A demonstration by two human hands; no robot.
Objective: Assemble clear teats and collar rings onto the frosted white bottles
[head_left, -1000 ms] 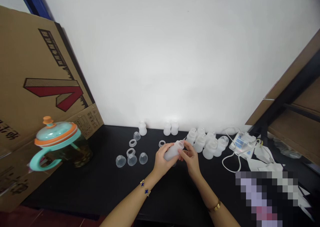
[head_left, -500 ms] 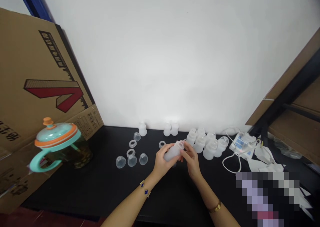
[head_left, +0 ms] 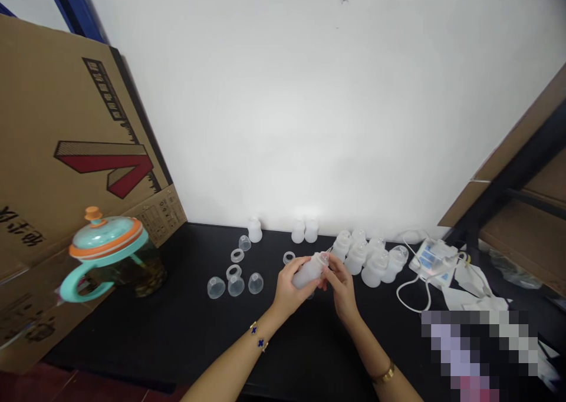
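Observation:
My left hand [head_left: 289,290] is wrapped round the body of a small white baby bottle [head_left: 306,273], tilted with its top toward the upper right. The fingers of my right hand [head_left: 342,287] pinch the bottle's top end, where a clear nipple and collar show. What lies between those fingertips is partly hidden. Left of my hands on the black table are several clear dome caps [head_left: 236,285] and white collar rings [head_left: 233,272]. Another ring [head_left: 289,257] lies just behind my left hand. Right of my hands stands a group of assembled bottles [head_left: 375,269].
Along the wall stand a single bottle body [head_left: 255,230] and a pair of bottle bodies [head_left: 311,230]. A large teal-handled jug [head_left: 132,266] is at the left by a cardboard box [head_left: 39,113]. A white power strip with cable [head_left: 433,262] and papers lie at the right.
The whole view has shifted slightly. Both hands keep hold of the bottle, with the right fingers moved a little at its top.

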